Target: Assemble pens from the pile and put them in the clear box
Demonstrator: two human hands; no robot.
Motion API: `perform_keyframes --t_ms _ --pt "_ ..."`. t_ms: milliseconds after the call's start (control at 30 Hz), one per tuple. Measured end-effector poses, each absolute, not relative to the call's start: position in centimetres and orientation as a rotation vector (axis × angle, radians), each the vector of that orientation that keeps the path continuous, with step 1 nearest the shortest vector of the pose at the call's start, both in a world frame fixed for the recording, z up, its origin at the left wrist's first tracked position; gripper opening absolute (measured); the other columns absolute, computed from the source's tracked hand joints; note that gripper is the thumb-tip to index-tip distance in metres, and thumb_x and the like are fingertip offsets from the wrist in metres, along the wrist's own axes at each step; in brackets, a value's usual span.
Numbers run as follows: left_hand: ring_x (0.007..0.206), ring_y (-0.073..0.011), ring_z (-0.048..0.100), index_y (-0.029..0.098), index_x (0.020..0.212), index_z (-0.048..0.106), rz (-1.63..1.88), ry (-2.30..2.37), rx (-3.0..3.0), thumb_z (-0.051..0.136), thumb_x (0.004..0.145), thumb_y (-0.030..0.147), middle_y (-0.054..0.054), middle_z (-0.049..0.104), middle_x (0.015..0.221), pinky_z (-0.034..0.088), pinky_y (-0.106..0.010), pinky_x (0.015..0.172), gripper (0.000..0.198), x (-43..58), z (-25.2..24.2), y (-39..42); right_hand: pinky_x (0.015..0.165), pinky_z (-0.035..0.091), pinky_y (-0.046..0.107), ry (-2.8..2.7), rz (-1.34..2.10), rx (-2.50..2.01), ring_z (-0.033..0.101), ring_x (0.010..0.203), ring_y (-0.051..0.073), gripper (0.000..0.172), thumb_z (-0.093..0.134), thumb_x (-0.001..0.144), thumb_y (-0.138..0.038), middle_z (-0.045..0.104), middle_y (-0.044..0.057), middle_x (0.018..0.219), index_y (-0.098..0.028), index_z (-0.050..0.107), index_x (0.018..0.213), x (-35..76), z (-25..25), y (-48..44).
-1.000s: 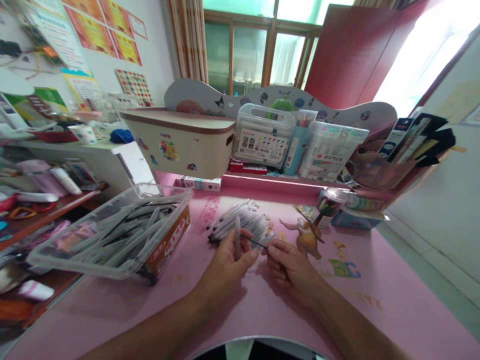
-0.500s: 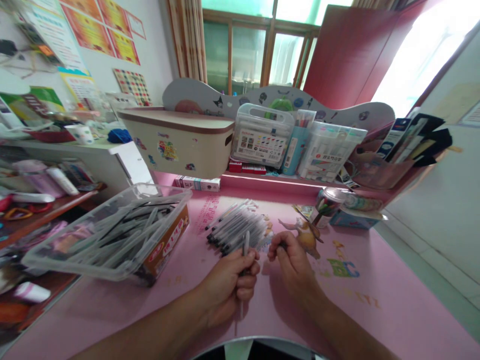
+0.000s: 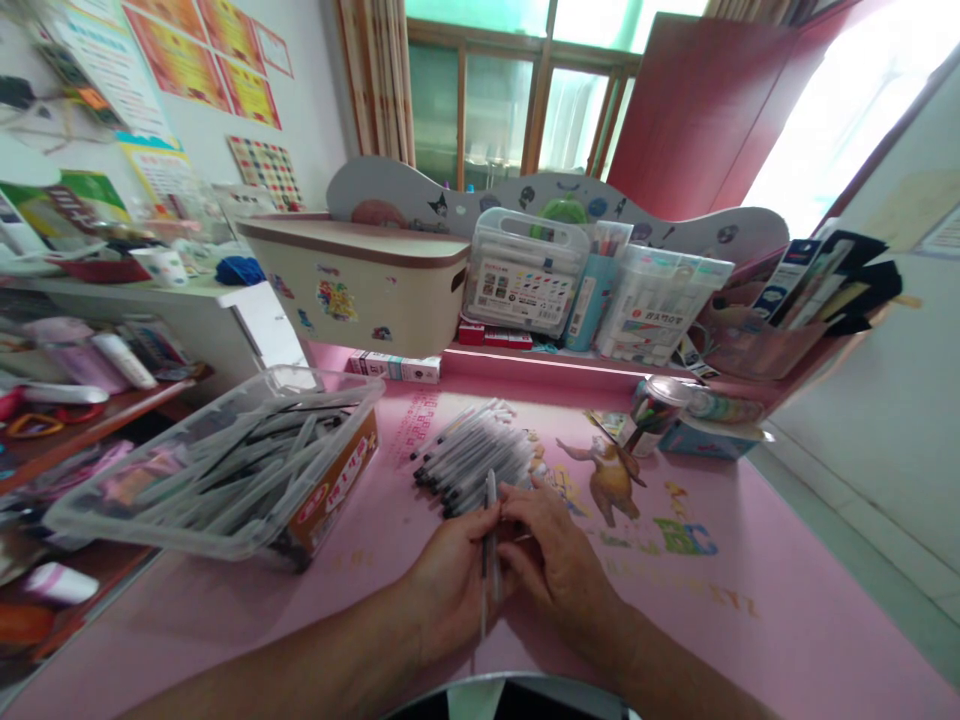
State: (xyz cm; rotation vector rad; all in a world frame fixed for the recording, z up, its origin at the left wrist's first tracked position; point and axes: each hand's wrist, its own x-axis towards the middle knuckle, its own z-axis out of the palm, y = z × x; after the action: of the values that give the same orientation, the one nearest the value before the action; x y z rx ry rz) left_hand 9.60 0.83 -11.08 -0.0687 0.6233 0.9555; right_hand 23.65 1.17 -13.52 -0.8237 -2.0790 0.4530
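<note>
My left hand point(image 3: 450, 582) is closed around a slim pen point(image 3: 491, 490) with a clear barrel, held nearly upright over the pink desk. A thin rod point(image 3: 484, 605), perhaps a refill, runs down below the fingers. My right hand point(image 3: 559, 565) is curled against the pen from the other side, with its fingertips meeting those of my left hand. The fingers hide part of the pen and anything small between them. Just beyond lies a heap of clear pens point(image 3: 476, 455) with dark ends.
A clear plastic box point(image 3: 255, 545) full of pens or barrels stands on the left of the desk point(image 3: 780, 570). A cream bin point(image 3: 352, 295), marker cases point(image 3: 525, 285) and a pen holder point(image 3: 757, 340) line the back shelf. A can point(image 3: 660, 405) stands at the right.
My right hand has moved left from beside the heap and now meets my left hand at the pen. My left hand has barely moved and still holds the pen.
</note>
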Motion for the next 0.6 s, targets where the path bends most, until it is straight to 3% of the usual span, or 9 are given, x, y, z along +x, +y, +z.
perform_keyframes --t_ms 133,267,333,467,600 --pt "0.056 -0.0122 0.065 0.009 0.085 0.066 0.921 0.633 -0.03 0.048 0.094 0.015 -0.008 0.067 0.07 0.048 -0.017 0.046 0.021 9.5 -10.9 0.9 0.115 0.026 0.053 -2.164 0.469 -0.811 0.054 0.125 0.027 0.038 0.061 0.086 -0.018 0.066 0.01 0.123 -0.024 0.054 0.123 24.2 -13.2 1.3" --pt "0.061 -0.0139 0.067 0.009 0.092 0.066 0.958 0.704 0.022 0.05 0.092 0.012 -0.009 0.069 0.078 0.058 -0.025 0.06 0.016 9.5 -11.1 0.7 0.105 0.04 0.042 -2.069 0.58 -0.85 0.056 0.12 0.025 0.028 0.05 0.093 -0.024 0.064 0.01 0.123 -0.024 0.056 0.12 24.6 -12.9 1.3" --pt "0.059 -0.0129 0.065 0.009 0.094 0.065 0.964 0.755 0.049 0.049 0.092 0.011 -0.007 0.067 0.075 0.057 -0.024 0.059 0.016 9.4 -11.3 0.7 0.099 0.044 0.038 -2.031 0.608 -0.864 0.058 0.115 0.024 0.027 0.045 0.095 -0.024 0.064 0.01 0.12 -0.023 0.056 0.12 24.7 -12.9 1.3" --pt "0.045 -0.0065 0.053 0.011 0.088 0.061 0.915 0.837 0.16 0.047 0.091 0.008 -0.002 0.058 0.065 0.041 -0.014 0.042 0.015 9.1 -10.7 0.8 0.091 0.046 0.037 -1.896 0.525 -1.0 0.059 0.104 0.022 0.026 0.039 0.096 -0.02 0.065 0.007 0.109 -0.023 0.058 0.115 24.7 -13.2 1.9" --pt "0.042 -0.0033 0.042 0.013 0.085 0.058 1.002 0.849 0.376 0.047 0.088 0.007 0.002 0.052 0.065 0.028 -0.012 0.039 0.013 7.9 -8.6 1.1 0.086 0.045 0.038 -1.926 0.335 -1.204 0.058 0.095 0.023 0.024 0.042 0.091 -0.012 0.067 0.009 0.099 -0.019 0.062 0.101 25.2 -13.6 3.1"
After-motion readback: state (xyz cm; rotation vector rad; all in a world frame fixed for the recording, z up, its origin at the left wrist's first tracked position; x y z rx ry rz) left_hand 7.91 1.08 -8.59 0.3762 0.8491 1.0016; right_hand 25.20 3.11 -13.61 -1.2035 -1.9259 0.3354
